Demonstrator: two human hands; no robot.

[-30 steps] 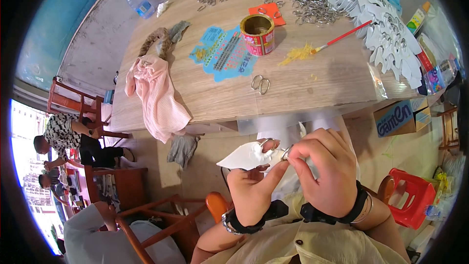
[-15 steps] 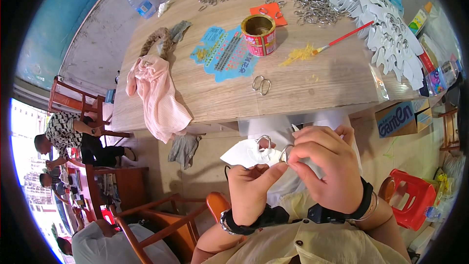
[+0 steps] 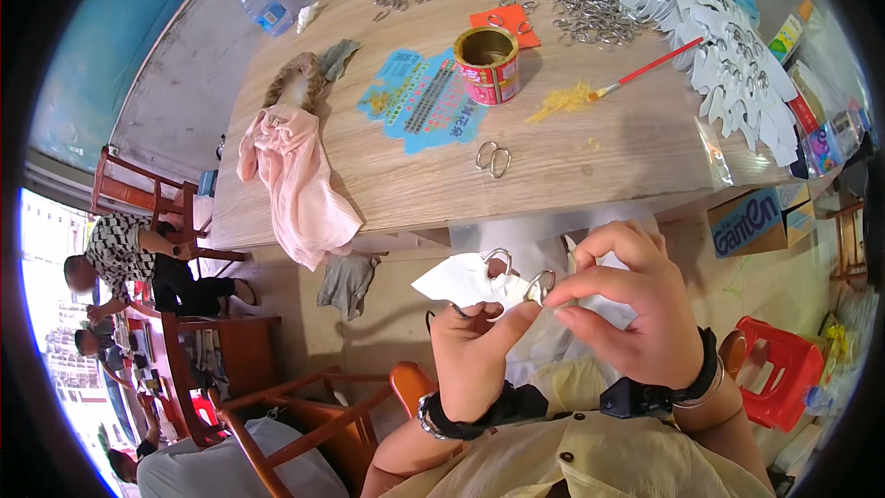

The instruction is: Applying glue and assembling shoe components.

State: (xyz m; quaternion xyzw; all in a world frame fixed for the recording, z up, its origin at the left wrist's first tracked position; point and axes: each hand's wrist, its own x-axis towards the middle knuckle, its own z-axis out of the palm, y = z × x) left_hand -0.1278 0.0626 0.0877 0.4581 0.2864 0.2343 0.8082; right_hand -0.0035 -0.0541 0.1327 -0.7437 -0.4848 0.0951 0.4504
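Observation:
My left hand (image 3: pixel 473 357) is closed, its thumb and fingers pinching a white cloth piece (image 3: pixel 452 278) just past the near edge of the table. Two silver metal rings stand up from that piece: one ring (image 3: pixel 499 256) on its far side, another ring (image 3: pixel 542 282) beside my left thumb. My right hand (image 3: pixel 636 314) has thumb and index finger drawn together against the nearer ring, the other fingers curled above. What lies between those fingertips is too small to tell.
On the table (image 3: pixel 387 194) are two loose rings (image 3: pixel 493 160), an open tin (image 3: pixel 487 83), a red-handled brush (image 3: pixel 650 69) by a yellow smear, piled rings (image 3: pixel 590 14) and stacked white pieces (image 3: pixel 737 83). A pink cloth (image 3: pixel 293 175) hangs over the edge. A red stool (image 3: pixel 779 373) stands at right.
My right hand has shifted slightly right, its fingers lifting and spreading a little, so the nearer ring shows more. My left hand keeps its grip; the white piece has tilted slightly.

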